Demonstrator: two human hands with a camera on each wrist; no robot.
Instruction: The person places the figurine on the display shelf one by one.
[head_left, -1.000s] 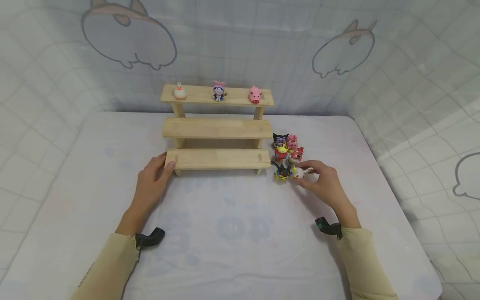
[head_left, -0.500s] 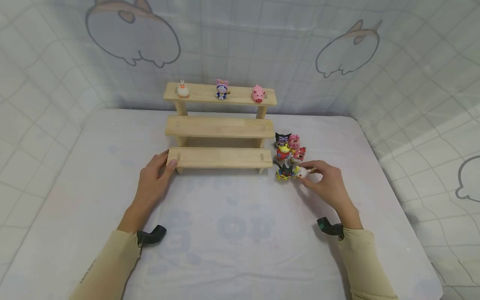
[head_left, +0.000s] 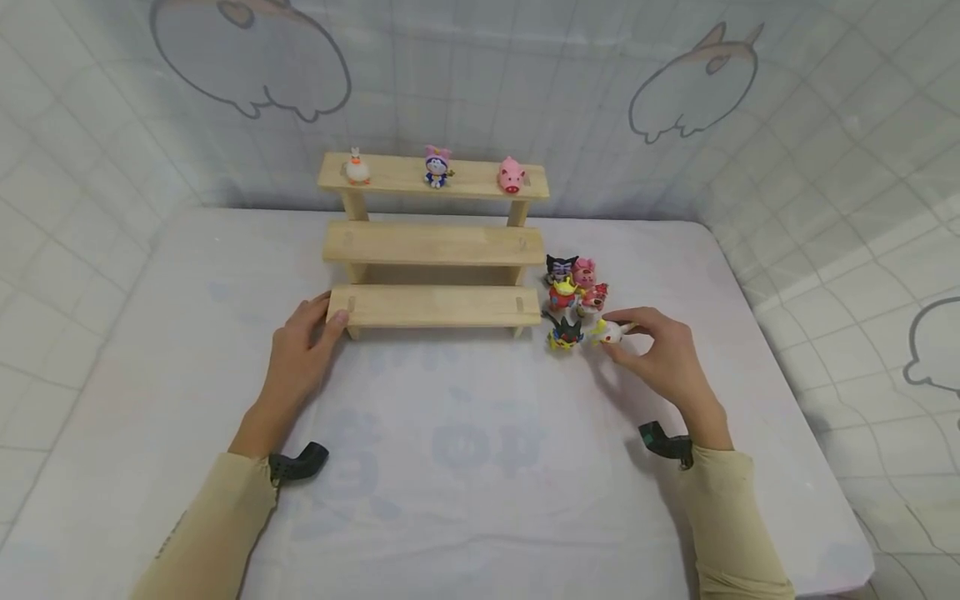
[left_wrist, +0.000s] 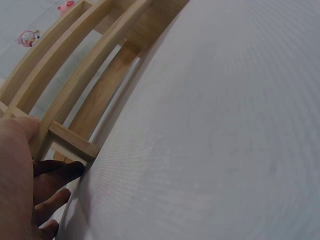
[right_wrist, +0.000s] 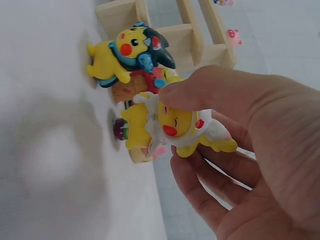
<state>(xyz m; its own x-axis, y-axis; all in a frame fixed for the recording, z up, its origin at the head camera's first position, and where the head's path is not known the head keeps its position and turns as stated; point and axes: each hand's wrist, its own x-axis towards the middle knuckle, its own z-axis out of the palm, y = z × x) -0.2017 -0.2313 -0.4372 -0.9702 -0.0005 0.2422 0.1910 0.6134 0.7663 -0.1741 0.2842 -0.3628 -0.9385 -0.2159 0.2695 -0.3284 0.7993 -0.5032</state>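
My right hand [head_left: 660,354] pinches a small white-and-yellow figurine [right_wrist: 172,122] between thumb and fingers, just right of the figurine group. It wears a white hood over a yellow face with red cheeks. Beside it stands a yellow figurine with a dark pointed hood [right_wrist: 120,55]. At the left, my left hand [head_left: 303,346] grips the end of the lowest step of a three-tier wooden display stand [head_left: 435,306], thumb on top. In the left wrist view its fingers [left_wrist: 52,180] reach below the step, by the stand's leg.
On the top tier sit a white duck figurine [head_left: 357,170], a blue-and-pink figurine [head_left: 437,169] and a pink pig figurine [head_left: 512,176]. Right of the stand cluster several more, including a black-eared one [head_left: 559,268] and a red-and-yellow one [head_left: 563,295]. A patterned curtain [head_left: 480,92] hangs behind the table.
The white-and-yellow figurine, held in my right hand, has moved slightly right, away from the dark-hooded one. My left hand keeps its grip on the stand. The head view has shifted a little.
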